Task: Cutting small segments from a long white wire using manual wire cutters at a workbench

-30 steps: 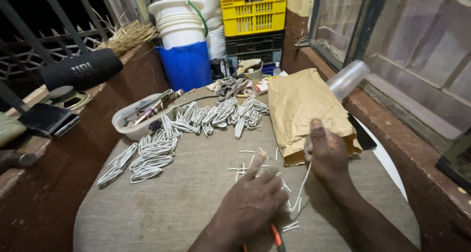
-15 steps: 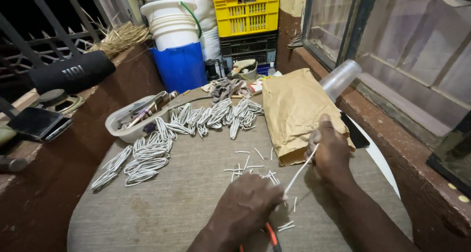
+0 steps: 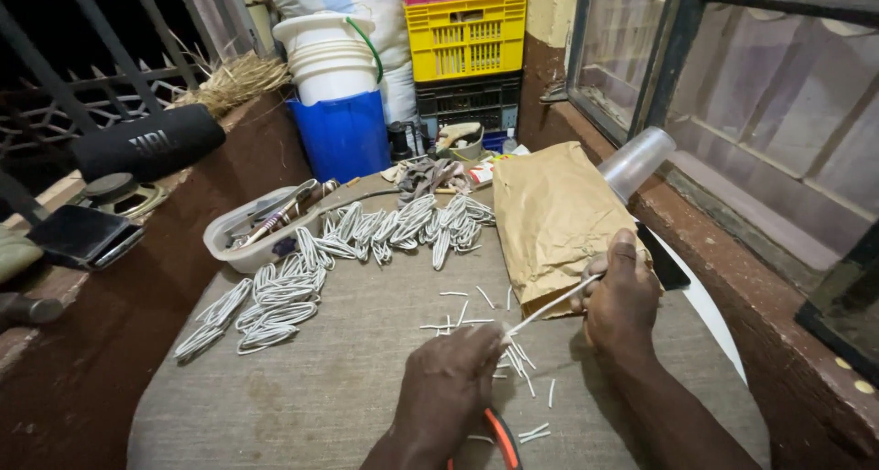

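Nearest to me, my left hand [image 3: 449,388] sits low over the near edge of the grey cloth-covered table [image 3: 320,397], fingers curled around an orange-handled cutting tool [image 3: 499,433] (only the handles show below my knuckles, so I cannot tell how its blades stand). The fingertips of that hand meet the lower end of a thin white wire [image 3: 549,305]. My right hand [image 3: 623,301] is a little farther out and toward the right edge, pinching the wire's upper end between thumb and fingers. So the wire runs on a slant between my two hands, its long axis rising from the near left to the far right, taut and lifted off the cloth. The left hand with the tool is the nearer one to the end where the wire is worked.

Around my left hand's fingertips lie short white offcuts [image 3: 476,319], scattered on the cloth toward the middle. Just beyond my right hand lies a brown paper bag [image 3: 549,214], flat, with a clear plastic cup [image 3: 636,163] tipped on its side at the right edge. Farther on, folded wire loops [image 3: 275,301] curve in rows from the left edge to the far side, beside a white tub of tools [image 3: 252,237]. Past the far edge stand a blue bucket [image 3: 343,136] and stacked crates [image 3: 467,35].
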